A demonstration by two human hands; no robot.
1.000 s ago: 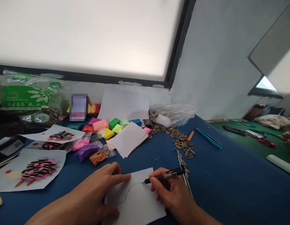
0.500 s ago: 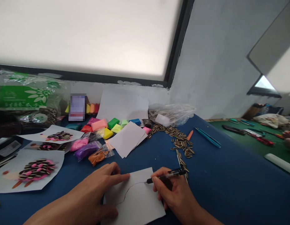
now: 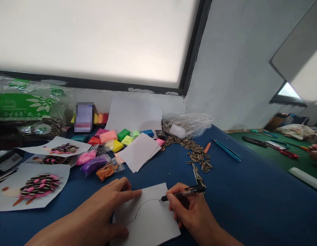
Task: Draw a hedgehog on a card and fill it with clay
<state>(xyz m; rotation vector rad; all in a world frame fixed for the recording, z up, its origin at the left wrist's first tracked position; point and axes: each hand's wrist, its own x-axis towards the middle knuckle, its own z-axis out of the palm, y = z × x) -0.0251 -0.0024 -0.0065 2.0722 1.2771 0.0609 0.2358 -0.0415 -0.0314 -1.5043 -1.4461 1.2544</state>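
Note:
A sheet of white paper (image 3: pixel 153 222) lies on the blue table, with a thin curved dark line drawn across its upper part. My left hand (image 3: pixel 112 208) rests on the sheet's left side, thumb and forefinger stretched apart and holding nothing. In my right hand (image 3: pixel 190 212) a black pen (image 3: pixel 179 194) is pinched, its tip at the right end of the line. Just beyond that hand lies a slim metal tool (image 3: pixel 195 172), partly hidden, among sunflower seeds (image 3: pixel 196 150).
Behind the sheet are bags of coloured clay (image 3: pixel 95 164) and loose white papers (image 3: pixel 139 152). Seed-covered pictures (image 3: pixel 39 186) lie at left near a green seed bag (image 3: pixel 25 106). Blue tweezers (image 3: pixel 227 150) lie at right. Another person's hand (image 3: pixel 316 153) shows over a green table.
The pen tip has moved very slightly right, and the drawn line reaches a little further. My left hand stays in place on the paper.

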